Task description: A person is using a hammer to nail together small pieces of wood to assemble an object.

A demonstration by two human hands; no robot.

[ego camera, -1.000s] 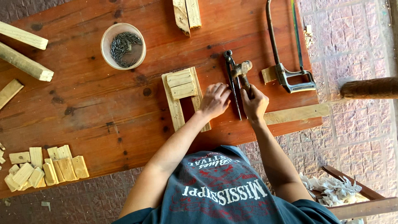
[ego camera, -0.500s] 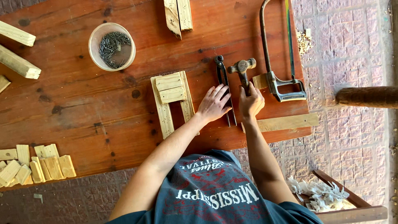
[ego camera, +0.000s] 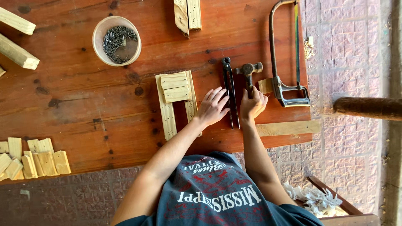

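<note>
Because the right hand (ego camera: pixel 252 104) is curled shut around the wooden handle of the hammer (ego camera: pixel 248 71), the tool lies flat on the red-brown table (ego camera: pixel 83 104) with its steel head pointing away from the person, a grip that looks suited to lifting it straight off the boards. Just to the left of the hammer lie the dark pincers (ego camera: pixel 229 90), closed and parallel to it. The left hand (ego camera: pixel 213 106) rests palm down at their handles with fingers spread wide and holds nothing (whether it touches the metal or only the table cannot be told); it seems to steady itself there.

Further left of the hammer sits a small frame of pale wooden slats (ego camera: pixel 176 98), and well beyond that, up and to the left, a round bowl of nails (ego camera: pixel 117 40). Right of the hammer, close by, lies a hacksaw (ego camera: pixel 289 90). Both forearms reach forward from the body, elbows bent, wrists nearly level with the tabletop.
</note>
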